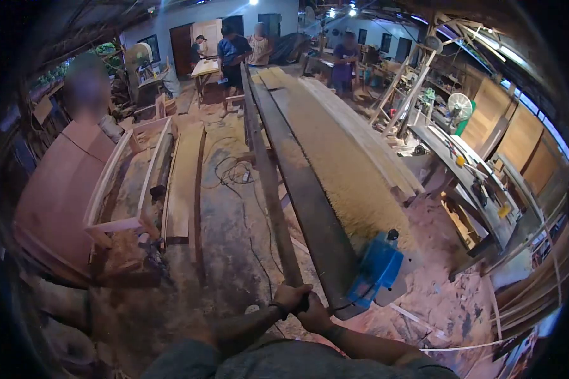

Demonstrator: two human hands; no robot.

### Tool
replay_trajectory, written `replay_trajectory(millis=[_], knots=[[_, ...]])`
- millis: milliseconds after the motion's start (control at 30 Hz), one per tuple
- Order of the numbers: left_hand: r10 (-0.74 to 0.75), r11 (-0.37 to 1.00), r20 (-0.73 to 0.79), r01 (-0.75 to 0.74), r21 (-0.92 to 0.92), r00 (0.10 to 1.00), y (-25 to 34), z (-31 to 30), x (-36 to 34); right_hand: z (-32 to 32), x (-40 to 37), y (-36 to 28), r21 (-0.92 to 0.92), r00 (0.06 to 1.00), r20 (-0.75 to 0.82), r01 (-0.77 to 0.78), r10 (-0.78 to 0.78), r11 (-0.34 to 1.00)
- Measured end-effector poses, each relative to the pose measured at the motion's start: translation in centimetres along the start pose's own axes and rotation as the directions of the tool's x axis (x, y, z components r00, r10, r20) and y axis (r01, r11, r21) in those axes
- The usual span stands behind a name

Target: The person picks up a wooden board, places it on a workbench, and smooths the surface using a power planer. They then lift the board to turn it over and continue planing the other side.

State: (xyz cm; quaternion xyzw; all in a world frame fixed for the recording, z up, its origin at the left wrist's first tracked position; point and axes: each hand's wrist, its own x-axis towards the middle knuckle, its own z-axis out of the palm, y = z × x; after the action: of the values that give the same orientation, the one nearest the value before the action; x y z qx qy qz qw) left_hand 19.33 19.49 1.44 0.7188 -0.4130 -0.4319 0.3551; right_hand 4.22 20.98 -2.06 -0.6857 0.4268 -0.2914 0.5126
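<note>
A long, narrow wooden board (pixel 273 215) runs away from me toward the far end of the workbench. At its near end, my left hand (pixel 288 295) is wrapped round it. My right hand (pixel 313 314) is closed on the same end, just beside the left. To the right lies a wide dark plank (pixel 316 218), partly covered by shavings (pixel 335 170). A blue power planer (pixel 377 268) rests at the near end of that plank, close to my right hand. The far end of the narrow board reaches near a person in a dark blue shirt (pixel 231 50).
A wooden frame (pixel 146 223) and a thick plank (pixel 184 183) lie at left. A cable (pixel 234 174) is coiled on the floor. A side bench (pixel 461 177) with tools stands at right, near a fan (pixel 459 106). Several people are farther back; one (pixel 87 85) is nearer, left.
</note>
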Motion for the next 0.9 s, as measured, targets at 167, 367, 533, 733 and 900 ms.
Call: replay_trajectory(millis=[167, 367, 533, 733, 900], knots=[[-0.107, 0.986, 0.181, 0.127, -0.104, 0.978, -4.5, 1.7, 3.2, -0.6, -0.6, -1.3, -0.128, 0.999, -0.010, -0.035, 0.034, 0.991], [-0.052, 0.976, 0.212, 0.095, -0.195, 0.976, -0.3, 0.0, 0.3, -0.6, -1.0, 0.1, 0.424, 0.989, 0.090, -0.145, 0.118, 0.894], [-0.097, 0.994, 0.145, 0.104, -0.041, 0.985, -3.3, 0.8, 2.4, 0.6, -1.2, 8.1, 0.508, 0.980, 0.122, 0.075, -0.157, 0.858], [0.085, 0.987, 0.187, -0.108, 0.115, 0.979, -5.9, 1.3, 3.6, 0.9, -0.6, 11.2, 0.807, 0.968, 0.251, -0.215, 0.010, 0.550], [-0.043, 0.999, 0.221, 0.049, -0.019, 0.974, -3.6, -1.0, 1.7, 2.0, 0.1, 9.6, 0.850, 0.972, 0.236, -0.199, -0.014, 0.488]])
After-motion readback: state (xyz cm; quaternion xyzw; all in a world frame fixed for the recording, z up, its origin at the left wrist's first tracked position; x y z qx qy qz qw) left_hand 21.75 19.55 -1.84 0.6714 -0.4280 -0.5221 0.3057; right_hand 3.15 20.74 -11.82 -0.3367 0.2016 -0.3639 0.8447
